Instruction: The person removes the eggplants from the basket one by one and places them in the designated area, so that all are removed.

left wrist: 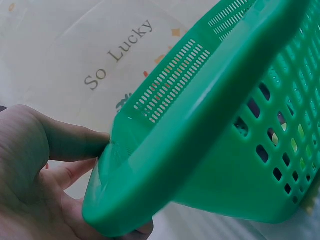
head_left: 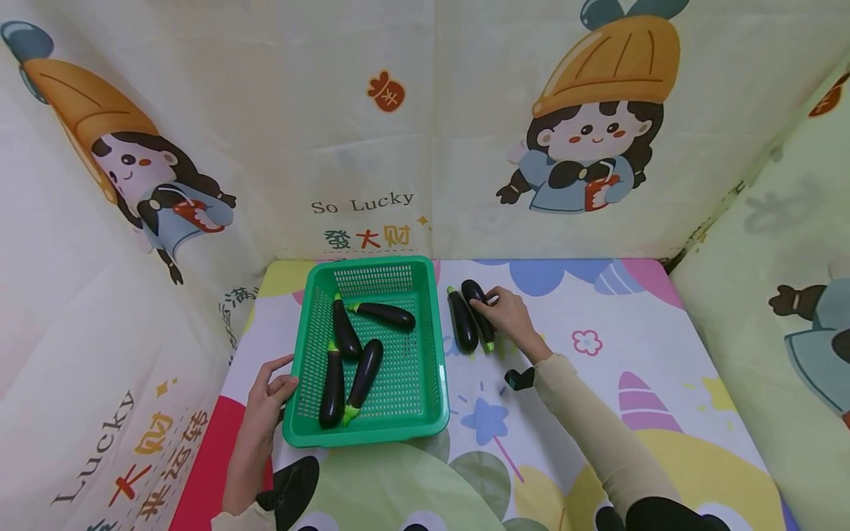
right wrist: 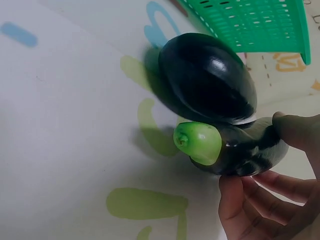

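Green basket (head_left: pixel 398 376) holds four eggplants (head_left: pixel 332 392) (two more (head_left: pixel 462 323) outside).

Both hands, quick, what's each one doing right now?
Left hand: closed, holding the green basket by its rim.
Right hand: closed, fingers holding an eggplant outside the basket.

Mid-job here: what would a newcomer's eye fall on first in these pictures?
Probably the bright green, rectangular, perforated plastic basket, left of centre in the head view, holding four glossy, dark purple eggplants. Next, right of the basket, a glossy, dark, green-stemmed eggplant in the grip of the right hand, beside a similar eggplant on the colourfully printed tabletop. The left hand holds the basket's left rim.
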`<state>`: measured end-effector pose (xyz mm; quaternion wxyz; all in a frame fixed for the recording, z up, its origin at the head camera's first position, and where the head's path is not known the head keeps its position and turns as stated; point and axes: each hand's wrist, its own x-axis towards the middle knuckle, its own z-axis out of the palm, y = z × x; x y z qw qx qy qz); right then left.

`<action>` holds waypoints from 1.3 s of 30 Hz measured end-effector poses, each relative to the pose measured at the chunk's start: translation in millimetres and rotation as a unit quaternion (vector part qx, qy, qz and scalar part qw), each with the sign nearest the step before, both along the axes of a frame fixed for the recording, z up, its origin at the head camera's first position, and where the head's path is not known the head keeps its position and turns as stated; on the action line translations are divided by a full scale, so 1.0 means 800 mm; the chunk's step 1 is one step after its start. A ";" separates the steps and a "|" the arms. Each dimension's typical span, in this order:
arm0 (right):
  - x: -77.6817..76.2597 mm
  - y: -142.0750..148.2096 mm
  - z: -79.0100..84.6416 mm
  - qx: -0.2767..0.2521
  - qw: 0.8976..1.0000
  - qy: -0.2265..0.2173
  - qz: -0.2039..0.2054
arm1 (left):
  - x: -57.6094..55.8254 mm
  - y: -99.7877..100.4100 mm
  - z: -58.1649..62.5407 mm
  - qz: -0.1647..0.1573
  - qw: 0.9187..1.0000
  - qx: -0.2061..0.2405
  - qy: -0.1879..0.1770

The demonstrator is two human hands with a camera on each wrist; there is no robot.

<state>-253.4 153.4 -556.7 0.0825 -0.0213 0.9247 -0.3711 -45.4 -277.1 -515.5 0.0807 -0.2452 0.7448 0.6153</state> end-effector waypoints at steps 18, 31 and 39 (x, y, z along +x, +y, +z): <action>-0.004 -0.005 -0.006 0.034 0.999 0.010 0.000 | 0.000 0.000 0.000 -0.003 1.000 0.001 0.002; -0.002 -0.010 0.002 0.052 0.999 -0.004 0.004 | 0.001 0.001 0.001 -0.005 1.000 0.006 0.016; 0.000 -0.011 0.006 0.061 0.998 -0.011 0.000 | 0.000 -0.001 0.001 -0.008 1.000 0.007 0.006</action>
